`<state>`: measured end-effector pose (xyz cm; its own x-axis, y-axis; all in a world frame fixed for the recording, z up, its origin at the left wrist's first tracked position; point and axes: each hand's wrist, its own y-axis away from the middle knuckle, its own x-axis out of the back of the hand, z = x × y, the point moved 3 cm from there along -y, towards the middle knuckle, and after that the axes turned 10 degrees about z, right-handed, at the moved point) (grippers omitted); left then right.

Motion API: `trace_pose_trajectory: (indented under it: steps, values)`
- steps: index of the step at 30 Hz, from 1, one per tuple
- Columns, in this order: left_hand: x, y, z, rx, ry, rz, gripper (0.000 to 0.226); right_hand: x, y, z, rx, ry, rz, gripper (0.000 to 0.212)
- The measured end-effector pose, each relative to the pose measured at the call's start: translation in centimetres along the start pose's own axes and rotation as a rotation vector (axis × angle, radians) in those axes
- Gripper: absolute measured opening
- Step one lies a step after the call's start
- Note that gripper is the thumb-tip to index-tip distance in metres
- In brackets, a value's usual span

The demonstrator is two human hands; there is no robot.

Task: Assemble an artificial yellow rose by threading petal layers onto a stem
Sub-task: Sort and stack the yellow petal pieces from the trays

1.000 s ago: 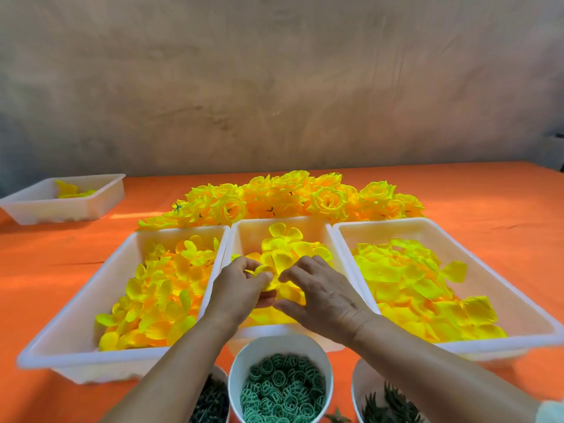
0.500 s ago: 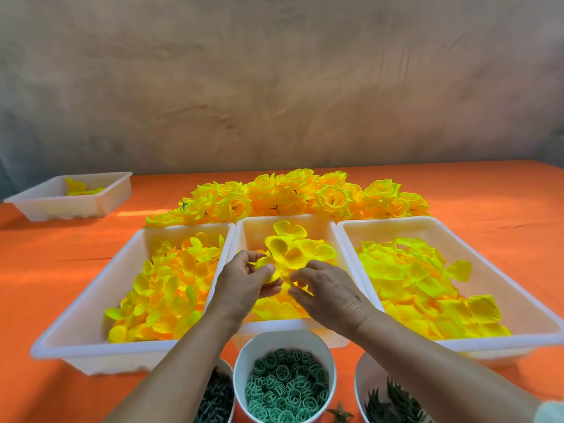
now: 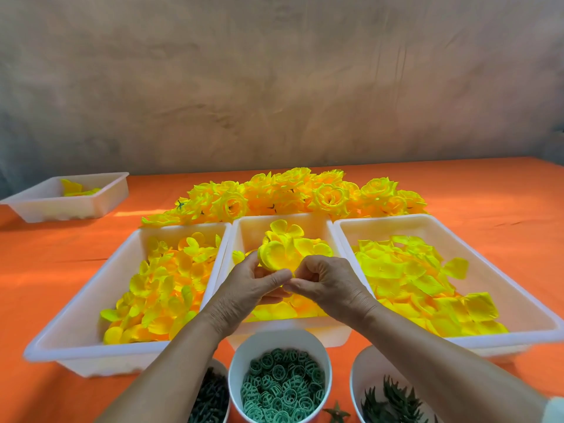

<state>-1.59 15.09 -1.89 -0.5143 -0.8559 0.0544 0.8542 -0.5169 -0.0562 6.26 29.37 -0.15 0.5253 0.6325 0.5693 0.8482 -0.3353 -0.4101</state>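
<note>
Left hand and right hand — petal layer pinched between, above middle tray.

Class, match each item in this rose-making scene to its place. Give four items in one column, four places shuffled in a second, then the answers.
1. yellow fabric petal cluster
2. green plastic rings
3. finished yellow fabric roses
4. small white plastic tray

A. far left on the orange table
B. in the white cup, front centre
C. gripped by left hand and right hand
D. piled behind three large white trays

Pairs: 1-C, 2-B, 3-D, 4-A
</note>
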Motion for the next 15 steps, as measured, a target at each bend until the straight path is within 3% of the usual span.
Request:
trace_pose_trajectory:
  steps: [7, 12, 15]
  values:
    - [0.6, -0.4, -0.1, 0.01, 0.088, 0.068, 0.044, 0.3, -0.1, 0.1, -0.085, -0.178, -0.003, 0.033]
    - [1.4, -0.9, -0.4, 0.019, 0.228, 0.164, 0.036, 1.2, -0.5, 0.4, -0.17, -0.354, 0.181, 0.019]
    - [1.6, -0.9, -0.5, 0.01, 0.282, 0.167, 0.025, 1.5, -0.8, 0.8, -0.189, -0.325, 0.282, 0.008]
